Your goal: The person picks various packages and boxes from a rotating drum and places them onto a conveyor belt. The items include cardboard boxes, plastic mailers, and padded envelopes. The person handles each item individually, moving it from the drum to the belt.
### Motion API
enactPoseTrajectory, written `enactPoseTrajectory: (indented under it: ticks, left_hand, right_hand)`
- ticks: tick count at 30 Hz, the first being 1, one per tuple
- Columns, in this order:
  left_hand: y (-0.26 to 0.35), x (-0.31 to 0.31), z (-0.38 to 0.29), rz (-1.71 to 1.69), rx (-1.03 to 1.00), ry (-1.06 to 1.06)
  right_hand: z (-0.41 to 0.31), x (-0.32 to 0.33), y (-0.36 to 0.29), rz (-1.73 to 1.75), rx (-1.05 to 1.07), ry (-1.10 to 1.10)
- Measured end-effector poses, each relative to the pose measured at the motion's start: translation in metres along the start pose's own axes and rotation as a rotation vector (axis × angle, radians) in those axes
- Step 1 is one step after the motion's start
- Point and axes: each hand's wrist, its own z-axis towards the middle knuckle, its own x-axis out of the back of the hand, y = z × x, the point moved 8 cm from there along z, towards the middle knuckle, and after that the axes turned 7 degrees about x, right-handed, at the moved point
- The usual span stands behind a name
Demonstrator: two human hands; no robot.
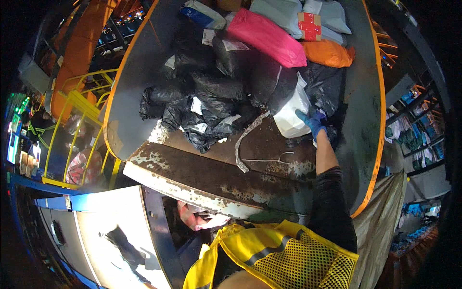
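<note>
My right hand, in a blue glove, rests on the right side of a white plastic mailer bag; whether the fingers grip it cannot be told. Black plastic parcels with white labels are heaped to its left, and more black bags lie behind and right of it. Beyond them are a pink parcel, an orange parcel and a small cardboard box with a red tape cross. A dirty strap and a thin white tie lie in front. My left hand is out of view.
The chute has dark side walls with orange edges and a worn, peeling front lip. A brightly lit white surface stands at lower left. Yellow railings are at left, and a grey cloth sheet hangs at right.
</note>
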Motion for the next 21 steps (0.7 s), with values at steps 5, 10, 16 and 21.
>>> enactPoseTrajectory:
  ticks: [5,10,16,21]
  left_hand:
    - [0.049,-0.003,-0.008,0.444,-0.316,0.166]
    - [0.042,-0.143,-0.02,0.454,-0.376,-0.242]
    - [-0.027,-0.365,-0.074,0.303,-0.331,-0.938]
    - [-0.075,-0.537,-0.137,0.303,-0.243,-1.239]
  right_hand:
    - [-0.018,-0.001,0.004,0.232,0.07,0.042]
    - [-0.051,0.003,-0.011,0.389,0.019,0.014]
    - [-0.152,0.038,-0.058,0.541,0.088,0.041]
    - [-0.2,0.035,-0.03,0.477,0.077,0.127]
